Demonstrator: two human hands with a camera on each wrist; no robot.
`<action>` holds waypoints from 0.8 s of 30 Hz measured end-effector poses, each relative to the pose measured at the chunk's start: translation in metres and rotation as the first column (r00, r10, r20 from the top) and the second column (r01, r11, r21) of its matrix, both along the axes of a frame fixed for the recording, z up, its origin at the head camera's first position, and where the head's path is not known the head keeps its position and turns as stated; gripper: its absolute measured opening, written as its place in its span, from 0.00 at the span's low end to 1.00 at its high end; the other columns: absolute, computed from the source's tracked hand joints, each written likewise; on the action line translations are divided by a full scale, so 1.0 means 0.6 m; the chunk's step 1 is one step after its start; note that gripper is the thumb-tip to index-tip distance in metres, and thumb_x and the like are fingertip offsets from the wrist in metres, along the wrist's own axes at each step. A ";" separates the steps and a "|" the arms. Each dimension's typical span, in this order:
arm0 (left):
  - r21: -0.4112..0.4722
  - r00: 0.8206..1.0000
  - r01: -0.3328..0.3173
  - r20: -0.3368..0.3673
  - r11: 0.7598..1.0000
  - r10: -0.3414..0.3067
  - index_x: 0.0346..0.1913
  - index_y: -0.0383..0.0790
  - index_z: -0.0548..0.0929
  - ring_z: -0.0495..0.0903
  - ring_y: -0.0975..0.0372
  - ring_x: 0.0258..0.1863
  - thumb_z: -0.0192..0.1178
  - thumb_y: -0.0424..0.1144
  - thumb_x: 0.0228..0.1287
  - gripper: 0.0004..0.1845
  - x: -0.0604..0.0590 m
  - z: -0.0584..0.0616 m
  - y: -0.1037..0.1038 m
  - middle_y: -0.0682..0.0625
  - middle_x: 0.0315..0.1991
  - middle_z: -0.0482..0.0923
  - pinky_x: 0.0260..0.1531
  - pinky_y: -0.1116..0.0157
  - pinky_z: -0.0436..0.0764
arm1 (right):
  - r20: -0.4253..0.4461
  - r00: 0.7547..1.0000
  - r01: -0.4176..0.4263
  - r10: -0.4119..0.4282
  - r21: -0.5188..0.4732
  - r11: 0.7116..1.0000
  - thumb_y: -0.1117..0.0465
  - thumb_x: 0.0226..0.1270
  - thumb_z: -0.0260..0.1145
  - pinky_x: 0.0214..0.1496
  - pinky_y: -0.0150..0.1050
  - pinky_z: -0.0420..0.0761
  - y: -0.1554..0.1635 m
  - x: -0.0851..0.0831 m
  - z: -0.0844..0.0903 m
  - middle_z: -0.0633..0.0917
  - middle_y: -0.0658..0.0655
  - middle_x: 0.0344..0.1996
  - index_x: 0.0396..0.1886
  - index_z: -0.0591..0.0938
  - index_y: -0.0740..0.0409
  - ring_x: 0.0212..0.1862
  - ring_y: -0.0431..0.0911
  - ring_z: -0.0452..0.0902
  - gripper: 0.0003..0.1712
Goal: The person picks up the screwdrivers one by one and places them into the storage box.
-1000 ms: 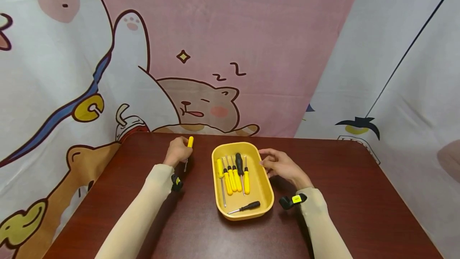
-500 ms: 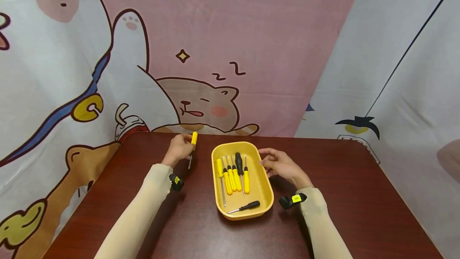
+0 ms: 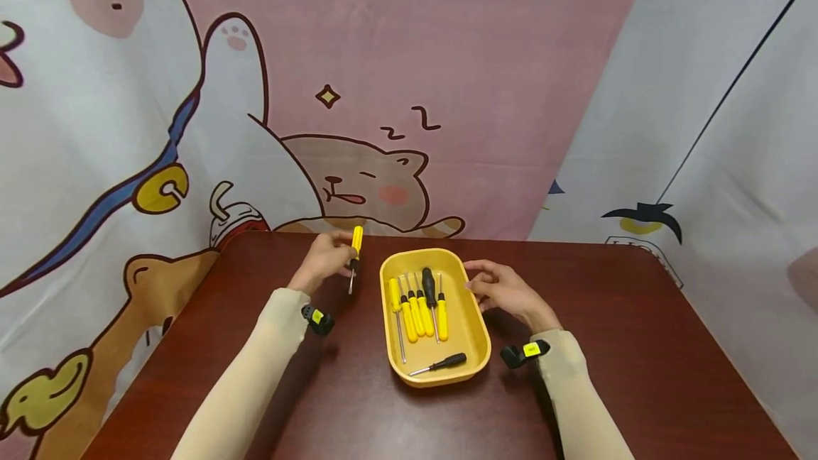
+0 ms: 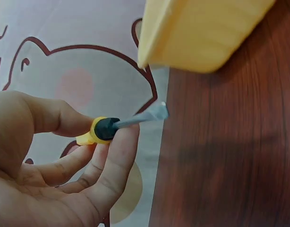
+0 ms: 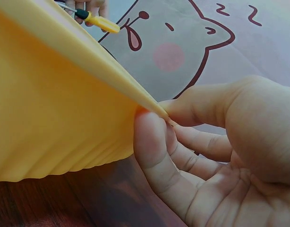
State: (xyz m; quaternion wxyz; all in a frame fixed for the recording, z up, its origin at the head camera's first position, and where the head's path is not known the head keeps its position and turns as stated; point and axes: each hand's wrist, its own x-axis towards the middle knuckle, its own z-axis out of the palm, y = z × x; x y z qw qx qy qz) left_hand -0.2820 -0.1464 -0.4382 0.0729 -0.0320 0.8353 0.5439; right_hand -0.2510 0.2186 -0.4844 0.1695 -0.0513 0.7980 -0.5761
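Your left hand [image 3: 327, 255] pinches the screwdriver [image 3: 354, 253] near the table's far edge; right hand [image 3: 505, 288] apparently pinches the tray [image 3: 476, 325] rim. Clear that rim.

Tray [image 3: 474, 336] mid-table [image 3: 639, 346] w/ screwdrivers [image 3: 418, 307] inside; another screwdriver [image 3: 354, 250] left of it.

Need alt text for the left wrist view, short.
A left hand pinches a yellow-and-black-handled flat-blade screwdriver, blade pointing right over a dark red-brown wooden table. A yellow plastic tray fills the top; a cartoon backdrop lies behind.
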 end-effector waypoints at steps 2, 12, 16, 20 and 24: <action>0.027 1.000 -0.001 0.010 1.000 0.001 0.69 0.34 0.74 0.82 0.54 0.37 0.59 0.31 0.68 0.26 0.004 0.003 0.003 0.37 0.48 0.80 0.35 0.59 0.90 | 0.004 1.000 -0.002 0.002 -0.001 1.000 0.63 0.71 0.68 0.35 0.42 0.89 0.000 0.000 0.000 0.84 0.65 0.41 0.70 0.72 0.58 0.31 0.50 0.82 0.30; 0.129 1.000 0.024 0.005 0.991 -0.025 0.68 0.34 0.73 0.81 0.56 0.36 0.59 0.32 0.68 0.26 0.024 0.018 0.016 0.38 0.47 0.80 0.44 0.51 0.90 | 0.002 1.000 0.004 -0.004 0.007 1.000 0.64 0.71 0.67 0.35 0.42 0.89 -0.003 0.000 0.003 0.84 0.65 0.40 0.70 0.73 0.57 0.31 0.50 0.82 0.29; 0.170 0.999 0.047 0.015 0.984 -0.051 0.69 0.34 0.73 0.81 0.56 0.36 0.60 0.31 0.68 0.27 0.028 0.025 0.022 0.38 0.47 0.80 0.41 0.54 0.91 | 0.011 1.000 0.007 -0.007 0.007 1.000 0.64 0.71 0.67 0.36 0.42 0.89 -0.003 0.001 0.003 0.84 0.65 0.41 0.70 0.73 0.57 0.31 0.50 0.82 0.29; 0.197 0.997 0.069 0.015 0.978 -0.074 0.69 0.35 0.73 0.82 0.55 0.38 0.60 0.32 0.69 0.26 0.033 0.031 0.032 0.38 0.49 0.79 0.41 0.55 0.91 | 0.018 1.000 0.012 -0.012 0.011 1.000 0.63 0.71 0.68 0.36 0.42 0.89 -0.004 0.001 0.002 0.85 0.65 0.41 0.70 0.73 0.56 0.31 0.50 0.83 0.29; 0.211 0.995 0.094 0.003 0.973 -0.096 0.68 0.35 0.73 0.82 0.55 0.38 0.60 0.32 0.70 0.25 0.038 0.037 0.047 0.38 0.49 0.78 0.41 0.55 0.91 | 0.018 1.000 0.011 -0.011 0.016 1.000 0.63 0.71 0.67 0.36 0.42 0.90 -0.004 -0.001 0.002 0.85 0.64 0.40 0.70 0.73 0.56 0.31 0.50 0.83 0.29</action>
